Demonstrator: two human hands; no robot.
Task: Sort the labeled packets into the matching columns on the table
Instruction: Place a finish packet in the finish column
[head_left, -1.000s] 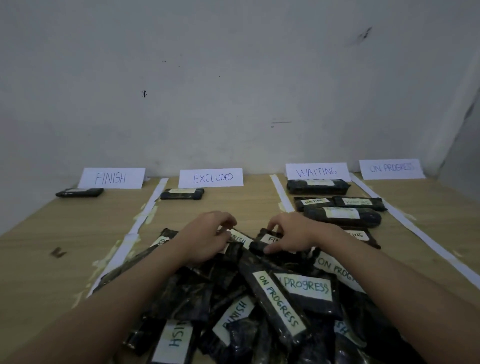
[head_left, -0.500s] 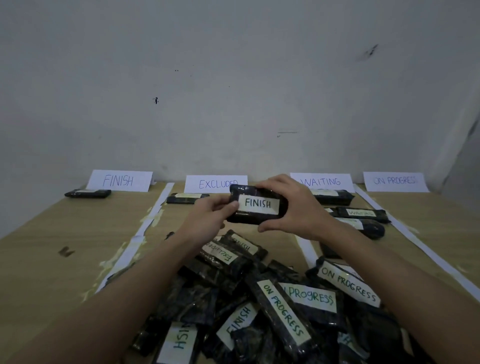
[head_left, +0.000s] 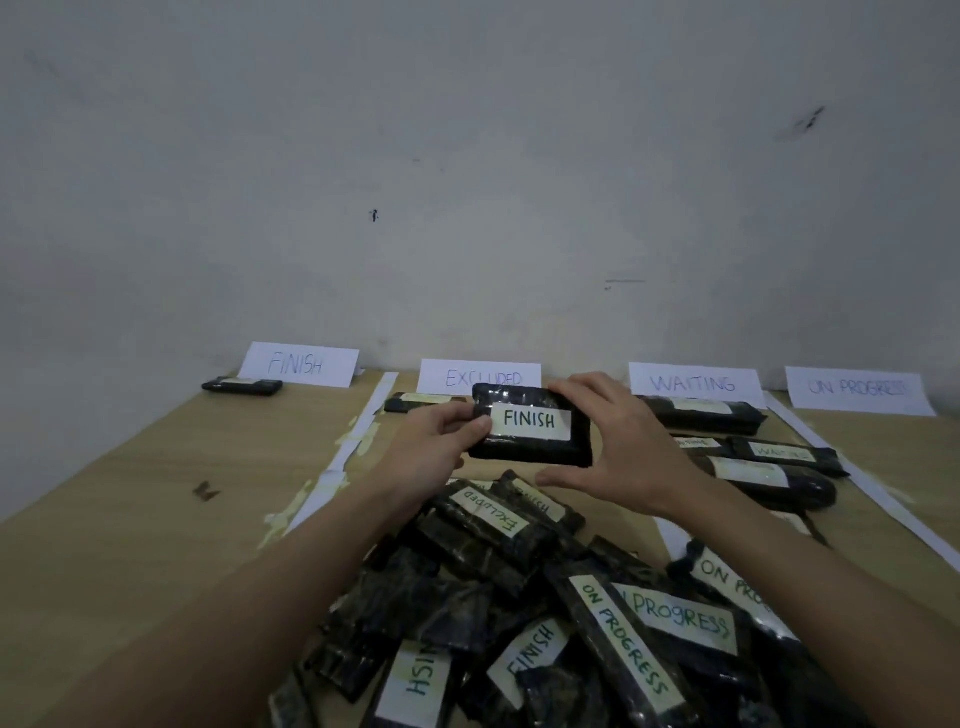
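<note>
A wooden table against a pale wall is divided by paper strips into four labelled columns.

A packet marked FINISH is held up over the heap, its long axis running left to right: the left end is pinched by the left hand, while the right end is cupped by the right hand. The FINISH sign lies far left, nearer the left hand; only one packet is seen there, with open board beside it.

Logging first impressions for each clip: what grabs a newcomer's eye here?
The FINISH packet held up mid-frame by both hands, left hand and right hand. Below it, a heap of dark labelled packets; along the wall, four column signs, with the FINISH sign far left.
</note>
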